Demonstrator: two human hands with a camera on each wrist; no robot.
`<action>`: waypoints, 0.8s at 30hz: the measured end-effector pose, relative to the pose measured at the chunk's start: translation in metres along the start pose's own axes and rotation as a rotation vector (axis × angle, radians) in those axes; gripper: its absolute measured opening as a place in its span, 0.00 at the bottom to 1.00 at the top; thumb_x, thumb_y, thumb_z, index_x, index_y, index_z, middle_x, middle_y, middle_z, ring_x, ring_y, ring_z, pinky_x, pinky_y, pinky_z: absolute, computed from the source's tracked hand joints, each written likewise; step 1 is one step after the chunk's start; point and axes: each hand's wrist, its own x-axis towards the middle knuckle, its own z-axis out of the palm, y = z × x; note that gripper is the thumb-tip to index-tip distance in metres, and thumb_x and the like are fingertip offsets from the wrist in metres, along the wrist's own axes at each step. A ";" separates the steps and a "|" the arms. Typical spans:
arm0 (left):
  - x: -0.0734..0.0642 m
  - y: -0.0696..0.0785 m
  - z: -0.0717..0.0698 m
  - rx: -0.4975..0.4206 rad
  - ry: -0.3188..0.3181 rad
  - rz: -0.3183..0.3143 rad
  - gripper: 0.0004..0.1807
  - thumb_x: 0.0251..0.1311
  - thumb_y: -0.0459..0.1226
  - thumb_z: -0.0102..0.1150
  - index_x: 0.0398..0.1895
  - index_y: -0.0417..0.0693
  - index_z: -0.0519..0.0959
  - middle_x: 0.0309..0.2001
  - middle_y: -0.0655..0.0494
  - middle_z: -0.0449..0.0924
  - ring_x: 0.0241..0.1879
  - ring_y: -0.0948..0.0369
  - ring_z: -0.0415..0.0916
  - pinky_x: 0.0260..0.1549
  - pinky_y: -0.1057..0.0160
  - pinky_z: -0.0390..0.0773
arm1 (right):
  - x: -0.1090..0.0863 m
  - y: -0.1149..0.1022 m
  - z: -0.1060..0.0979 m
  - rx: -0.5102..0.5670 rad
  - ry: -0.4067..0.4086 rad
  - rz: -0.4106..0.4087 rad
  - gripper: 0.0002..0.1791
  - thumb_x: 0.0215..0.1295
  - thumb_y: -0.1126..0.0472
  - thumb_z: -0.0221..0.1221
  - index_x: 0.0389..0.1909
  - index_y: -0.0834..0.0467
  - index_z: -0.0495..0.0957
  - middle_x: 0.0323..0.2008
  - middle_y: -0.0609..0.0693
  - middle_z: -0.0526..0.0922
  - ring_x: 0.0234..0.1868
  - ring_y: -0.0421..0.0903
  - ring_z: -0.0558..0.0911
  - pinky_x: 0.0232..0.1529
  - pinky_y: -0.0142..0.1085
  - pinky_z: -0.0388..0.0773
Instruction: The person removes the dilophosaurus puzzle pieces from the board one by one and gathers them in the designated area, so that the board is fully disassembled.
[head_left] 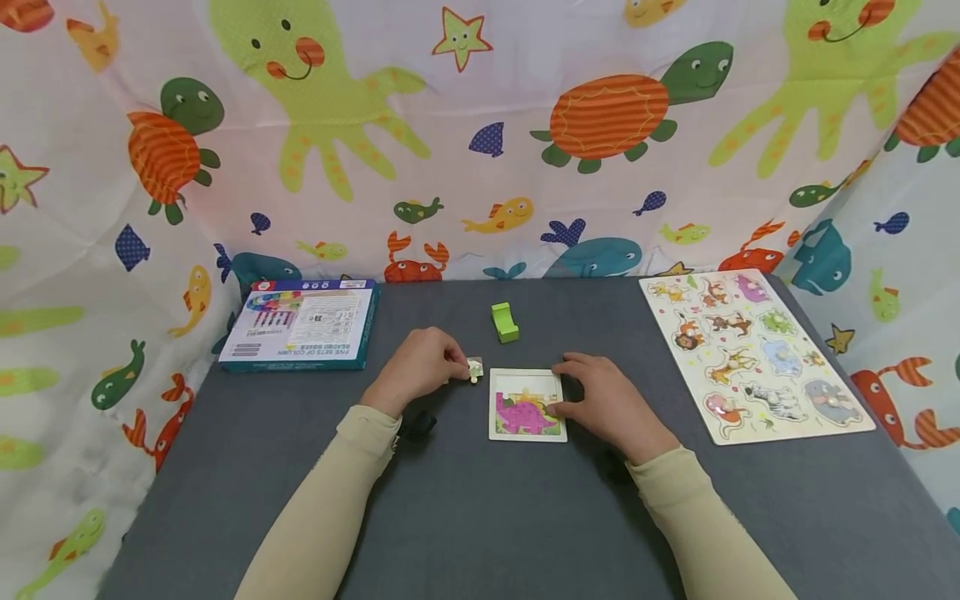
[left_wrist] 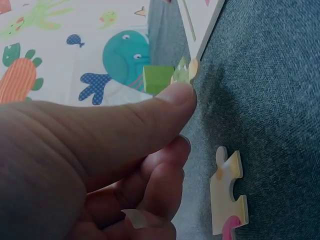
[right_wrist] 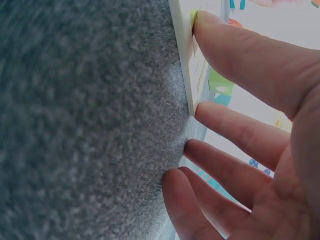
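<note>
My left hand (head_left: 423, 365) pinches a small jigsaw piece (head_left: 476, 367) between thumb and fingers, just left of a square puzzle tray (head_left: 492, 408). Green and white print shows on the piece. Partly filled, the tray carries a pink dinosaur picture (head_left: 523, 415), with a pale bare area along its top. My right hand (head_left: 611, 402) rests at the tray's right side, the thumb over the picture and the index finger at the upper corner; its other fingers touch the cloth. In the left wrist view another jigsaw piece (left_wrist: 227, 194) with pink and yellow lies below the hand.
A bright green block (head_left: 505, 322) stands behind the tray. At the back left lies a flat boxed set (head_left: 300, 327). To the right is an animal peg puzzle board (head_left: 750, 354). Patterned fabric (head_left: 480, 100) hangs behind the grey table (head_left: 487, 525).
</note>
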 end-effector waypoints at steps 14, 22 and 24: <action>0.001 -0.005 0.008 0.079 0.017 0.027 0.04 0.65 0.41 0.77 0.35 0.52 0.93 0.36 0.57 0.87 0.39 0.56 0.77 0.39 0.59 0.79 | 0.000 0.000 0.003 -0.002 0.004 -0.004 0.35 0.65 0.49 0.76 0.70 0.57 0.81 0.77 0.63 0.73 0.79 0.67 0.69 0.77 0.62 0.68; 0.000 0.001 0.003 0.072 0.059 0.085 0.03 0.67 0.40 0.76 0.38 0.52 0.93 0.36 0.56 0.87 0.34 0.57 0.79 0.33 0.62 0.80 | -0.001 0.000 0.001 -0.004 0.014 -0.010 0.34 0.65 0.50 0.76 0.69 0.58 0.81 0.77 0.63 0.73 0.78 0.67 0.69 0.76 0.62 0.69; 0.000 0.005 0.004 0.077 0.055 0.106 0.03 0.67 0.40 0.75 0.39 0.53 0.93 0.37 0.58 0.87 0.35 0.57 0.79 0.35 0.62 0.80 | -0.001 0.000 0.000 -0.006 0.014 -0.014 0.34 0.65 0.50 0.75 0.69 0.58 0.81 0.77 0.64 0.73 0.78 0.67 0.69 0.76 0.63 0.69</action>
